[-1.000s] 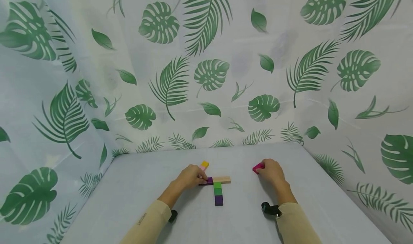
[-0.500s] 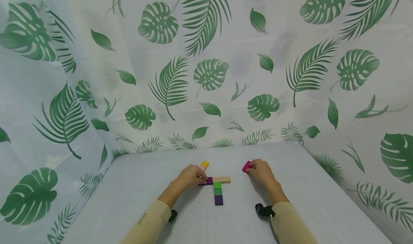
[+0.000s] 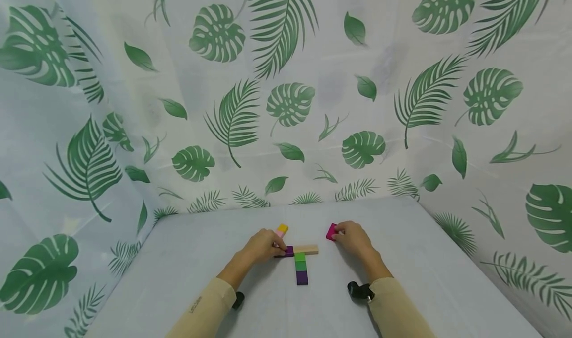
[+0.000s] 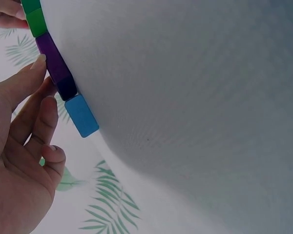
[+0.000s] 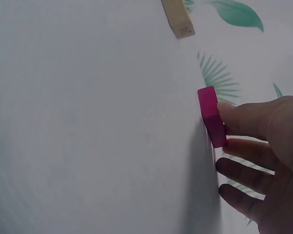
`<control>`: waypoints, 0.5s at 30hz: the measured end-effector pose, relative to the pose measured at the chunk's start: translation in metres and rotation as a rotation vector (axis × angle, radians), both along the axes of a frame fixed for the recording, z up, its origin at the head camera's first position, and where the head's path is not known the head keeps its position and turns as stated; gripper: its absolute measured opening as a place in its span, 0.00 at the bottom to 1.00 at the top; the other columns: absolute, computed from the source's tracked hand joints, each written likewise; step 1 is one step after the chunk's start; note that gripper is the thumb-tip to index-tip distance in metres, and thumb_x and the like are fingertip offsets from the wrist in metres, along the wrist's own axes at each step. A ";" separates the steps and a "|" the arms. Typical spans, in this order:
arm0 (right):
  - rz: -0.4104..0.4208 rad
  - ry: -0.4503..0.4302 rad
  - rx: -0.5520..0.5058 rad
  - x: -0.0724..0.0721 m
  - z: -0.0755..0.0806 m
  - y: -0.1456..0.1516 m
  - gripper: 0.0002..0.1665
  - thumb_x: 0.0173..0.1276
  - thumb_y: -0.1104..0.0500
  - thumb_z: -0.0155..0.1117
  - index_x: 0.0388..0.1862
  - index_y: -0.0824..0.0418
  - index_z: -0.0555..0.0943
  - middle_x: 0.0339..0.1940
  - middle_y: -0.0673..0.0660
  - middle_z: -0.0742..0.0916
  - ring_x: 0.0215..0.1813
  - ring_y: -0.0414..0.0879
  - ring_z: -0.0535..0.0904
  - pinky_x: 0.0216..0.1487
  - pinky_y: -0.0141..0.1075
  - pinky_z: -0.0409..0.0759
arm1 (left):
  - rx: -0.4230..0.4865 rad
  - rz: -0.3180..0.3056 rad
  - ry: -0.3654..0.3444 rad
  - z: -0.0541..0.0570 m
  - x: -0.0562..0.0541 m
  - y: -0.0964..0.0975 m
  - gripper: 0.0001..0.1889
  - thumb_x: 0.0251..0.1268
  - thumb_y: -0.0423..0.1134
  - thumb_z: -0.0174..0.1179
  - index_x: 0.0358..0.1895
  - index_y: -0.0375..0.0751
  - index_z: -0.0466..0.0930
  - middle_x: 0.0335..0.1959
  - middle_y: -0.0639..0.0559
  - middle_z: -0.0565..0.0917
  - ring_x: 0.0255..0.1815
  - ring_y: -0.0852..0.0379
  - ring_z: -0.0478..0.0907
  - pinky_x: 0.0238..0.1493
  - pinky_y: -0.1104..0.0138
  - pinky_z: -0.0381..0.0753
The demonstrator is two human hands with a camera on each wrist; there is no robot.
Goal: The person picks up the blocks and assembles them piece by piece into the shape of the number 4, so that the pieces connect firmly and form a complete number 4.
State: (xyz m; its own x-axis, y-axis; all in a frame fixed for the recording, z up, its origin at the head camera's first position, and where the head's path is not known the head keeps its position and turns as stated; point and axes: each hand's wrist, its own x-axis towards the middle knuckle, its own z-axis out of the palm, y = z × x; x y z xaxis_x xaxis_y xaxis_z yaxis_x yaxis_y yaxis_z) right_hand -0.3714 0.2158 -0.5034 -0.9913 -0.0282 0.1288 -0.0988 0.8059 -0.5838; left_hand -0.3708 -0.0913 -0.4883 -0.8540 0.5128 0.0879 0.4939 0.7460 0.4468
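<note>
My left hand [image 3: 262, 246] pinches a purple block [image 3: 289, 251] lying on the table, thumb on its side. A blue block [image 4: 82, 116] lies end to end with it in the left wrist view, hidden behind the hand in the head view. In my right hand [image 3: 355, 237], thumb and fingers grip a magenta block [image 5: 212, 116] close to the tabletop; whether it touches is unclear. A plain wooden block [image 3: 306, 249] lies against the purple block's right end. Below their join runs a column of light green [image 3: 300, 256], darker green [image 3: 301, 266] and dark purple [image 3: 302, 278] blocks.
Beyond my left hand lie a yellow block [image 3: 282, 227] and a pink block [image 3: 279, 234], end to end at a slant. The white table [image 3: 187, 278] meets a leaf-printed curtain [image 3: 313, 179] at the back and sides.
My right hand has moved left with the magenta block, closer to the wooden block, and the block has turned somewhat. The left hand has stayed on the purple block.
</note>
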 end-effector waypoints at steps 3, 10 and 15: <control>0.017 -0.009 0.014 -0.002 -0.001 -0.008 0.17 0.72 0.59 0.70 0.55 0.67 0.87 0.60 0.69 0.86 0.64 0.66 0.80 0.64 0.62 0.77 | -0.003 -0.003 0.007 0.000 0.000 0.000 0.03 0.65 0.39 0.73 0.37 0.51 0.95 0.38 0.61 0.91 0.42 0.65 0.78 0.53 0.61 0.80; 0.051 0.012 0.040 -0.008 -0.002 -0.020 0.16 0.71 0.59 0.71 0.53 0.65 0.88 0.61 0.67 0.87 0.66 0.66 0.80 0.65 0.61 0.76 | -0.010 -0.003 0.000 -0.001 0.000 0.000 0.03 0.65 0.39 0.73 0.38 0.51 0.95 0.39 0.60 0.92 0.42 0.65 0.79 0.54 0.60 0.81; 0.080 0.011 0.058 -0.011 -0.002 -0.026 0.15 0.71 0.59 0.71 0.53 0.64 0.88 0.60 0.66 0.87 0.66 0.65 0.80 0.65 0.61 0.77 | -0.012 -0.005 0.007 -0.001 -0.001 0.001 0.03 0.65 0.38 0.73 0.39 0.50 0.95 0.38 0.61 0.91 0.42 0.65 0.79 0.54 0.60 0.81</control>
